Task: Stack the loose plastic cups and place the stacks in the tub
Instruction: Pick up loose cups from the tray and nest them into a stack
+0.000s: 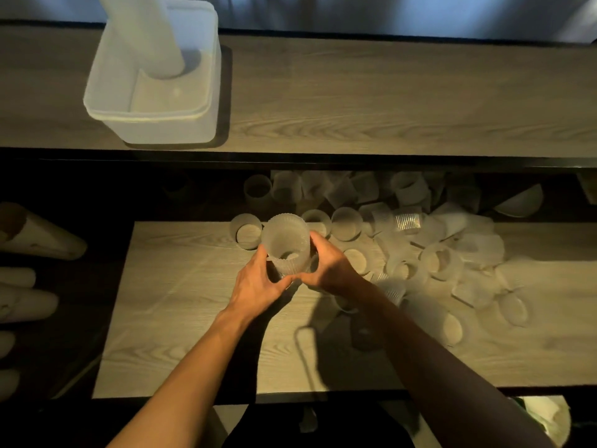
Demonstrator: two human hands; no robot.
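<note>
My head camera looks steeply down and forward, close over my left hand (258, 279) and right hand (326, 266) above the pale wood-grain table (181, 334); the upper wooden shelf (387, 92) lies farther ahead.

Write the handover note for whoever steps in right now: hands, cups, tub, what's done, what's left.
Left hand and right hand: both grip the ribbed cup stack upright above the lower table.
Tub: on the upper shelf, far left, with one tall stack already standing inside.
Loose cups: a large pile lies tipped and scattered to the right of the hands and back under the shelf.
Done: one stack in the tub, a second being built.
Left: stack the rest of the pile and carry the stacks to the tub.
</note>
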